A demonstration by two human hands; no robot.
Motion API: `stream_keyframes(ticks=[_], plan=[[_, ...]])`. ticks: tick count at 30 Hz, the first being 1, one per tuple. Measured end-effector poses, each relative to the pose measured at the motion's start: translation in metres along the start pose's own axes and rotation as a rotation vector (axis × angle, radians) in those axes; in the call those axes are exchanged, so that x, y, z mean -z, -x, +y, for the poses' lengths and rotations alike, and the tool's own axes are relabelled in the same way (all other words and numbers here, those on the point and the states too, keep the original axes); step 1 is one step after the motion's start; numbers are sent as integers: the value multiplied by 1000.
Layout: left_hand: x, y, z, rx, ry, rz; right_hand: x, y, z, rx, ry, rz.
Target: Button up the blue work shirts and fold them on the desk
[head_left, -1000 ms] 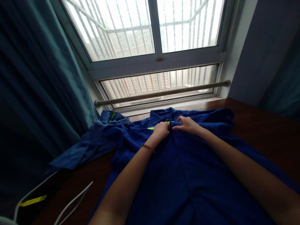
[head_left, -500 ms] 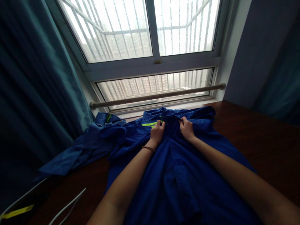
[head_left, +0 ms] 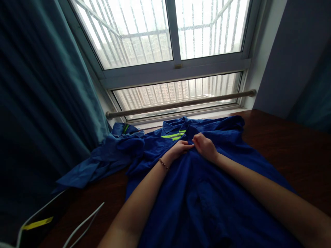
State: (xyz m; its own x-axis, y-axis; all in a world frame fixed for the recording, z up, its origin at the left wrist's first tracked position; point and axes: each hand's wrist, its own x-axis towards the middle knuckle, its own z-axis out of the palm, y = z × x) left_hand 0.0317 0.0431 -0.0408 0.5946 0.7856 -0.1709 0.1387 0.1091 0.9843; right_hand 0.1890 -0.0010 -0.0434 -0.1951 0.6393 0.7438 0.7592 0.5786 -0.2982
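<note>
A blue work shirt with a collar lies spread on the dark wooden surface, its collar toward the window. Yellow-green strips show inside its front opening. My left hand pinches the front edge of the shirt, fingers stretched toward the right. Close against it, my right hand is closed on the same front edge, a little higher. The fingertips of both hands almost meet; any button between them is too small to make out. A beaded bracelet circles my left wrist.
More blue clothing lies crumpled on the left, by the teal curtain. A rail crosses the barred window. White cables and a yellow tag are at the lower left of the wooden surface.
My hands have come together from either side of the shirt's opening and sit slightly lower on it. More of the yellow-green strips shows. The view has shifted a little.
</note>
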Motion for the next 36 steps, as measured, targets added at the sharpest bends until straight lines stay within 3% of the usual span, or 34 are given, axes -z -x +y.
stream_keyframes(ticks=[2,4,10,17,24,30,36], plan=[[5,0,-5,10,42,-27,1,9,-8,272,43,-232],[7,-1,-8,12,42,-40,2,17,-10,337,43,-321],[1,-3,-9,-46,-50,-3,8,23,0,257,-99,-320],[-2,-2,-9,-90,-121,8,7,25,3,206,47,-266],[-12,-4,-17,-229,-344,114,5,24,5,91,117,-365],[-17,4,-19,-395,-416,225,2,23,9,-70,-7,-386],[-23,15,-8,-334,-276,242,-1,23,9,-204,-184,-291]])
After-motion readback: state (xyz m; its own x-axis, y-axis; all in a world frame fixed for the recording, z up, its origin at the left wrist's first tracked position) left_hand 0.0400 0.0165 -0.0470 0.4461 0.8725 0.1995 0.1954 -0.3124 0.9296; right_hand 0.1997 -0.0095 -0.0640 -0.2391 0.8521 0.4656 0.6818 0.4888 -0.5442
